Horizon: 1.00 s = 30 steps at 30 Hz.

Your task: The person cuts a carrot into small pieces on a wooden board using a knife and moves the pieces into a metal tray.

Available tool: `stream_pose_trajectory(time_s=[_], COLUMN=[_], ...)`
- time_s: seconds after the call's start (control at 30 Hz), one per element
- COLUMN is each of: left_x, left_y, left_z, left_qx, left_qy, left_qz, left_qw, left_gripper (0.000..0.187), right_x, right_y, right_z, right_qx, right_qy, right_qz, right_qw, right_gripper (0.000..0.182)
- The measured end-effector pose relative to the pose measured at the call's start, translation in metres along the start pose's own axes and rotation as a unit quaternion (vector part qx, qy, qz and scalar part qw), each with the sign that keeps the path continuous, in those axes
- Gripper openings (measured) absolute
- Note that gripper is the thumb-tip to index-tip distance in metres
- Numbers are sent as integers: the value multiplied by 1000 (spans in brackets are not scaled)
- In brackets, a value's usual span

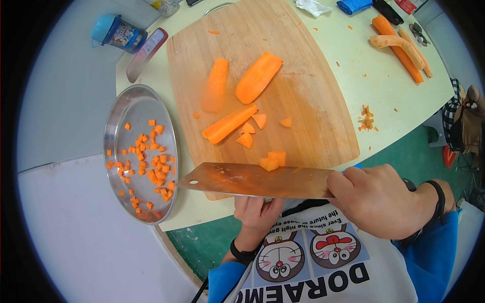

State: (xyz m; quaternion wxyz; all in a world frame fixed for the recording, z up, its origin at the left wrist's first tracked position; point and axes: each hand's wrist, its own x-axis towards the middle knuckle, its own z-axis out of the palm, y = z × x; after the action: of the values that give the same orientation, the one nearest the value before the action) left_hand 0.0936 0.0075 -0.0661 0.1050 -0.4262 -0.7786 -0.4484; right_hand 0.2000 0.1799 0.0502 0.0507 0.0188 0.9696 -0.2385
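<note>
Right hand (376,202) closed around the handle of a cleaver (257,180), lower right of frame; the handle itself is hidden under the fingers. Blade held flat, broad face up, long axis running left-right across the lower centre, tip end with its hole pointing left toward the metal plate (117,108). 2 carrot chunks (273,160) ride on the blade near the handle end.

Left hand (257,212) sits under the blade at the table edge, fingers curled upward; whether it touches the steel or grips anything cannot be told, since the blade covers the fingertips.

Cleaver looks stiff, fairly heavy, smooth-faced, so loose chunks would probably slide if it tilts. Best hold is the handle only; the edge appears to face away from the body.

Cutting board (313,101) fills the centre, carrying 3 long carrot pieces (258,77) and a few small wedges. Plate at left holds many small dice. Whole peeled carrots (399,43) lie upper right. Blue-capped bottle (117,33) upper left.
</note>
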Motion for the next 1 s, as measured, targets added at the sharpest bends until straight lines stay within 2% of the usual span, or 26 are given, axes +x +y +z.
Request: stream_pose_trajectory(time_s=[0.53, 0.6, 0.77, 1.0], left_x=[-1, 5, 7, 6], left_y=[-4, -5, -3, -2], left_z=[2, 5, 4, 2], left_qx=[-72, -66, -39, -48], left_qy=[9, 20, 31, 33], left_qz=[-28, 24, 38, 19], left_qw=[997, 997, 998, 998], left_gripper=[23, 23, 25, 24], right_x=[21, 26, 30, 22], right_y=[2, 3, 6, 4], right_z=[-5, -3, -2, -12], right_qx=[-20, -21, -35, 5], right_qy=[-85, -90, -121, -57], right_qz=[6, 2, 22, 18], right_qw=[996, 996, 992, 998], right_gripper=[16, 16, 14, 21])
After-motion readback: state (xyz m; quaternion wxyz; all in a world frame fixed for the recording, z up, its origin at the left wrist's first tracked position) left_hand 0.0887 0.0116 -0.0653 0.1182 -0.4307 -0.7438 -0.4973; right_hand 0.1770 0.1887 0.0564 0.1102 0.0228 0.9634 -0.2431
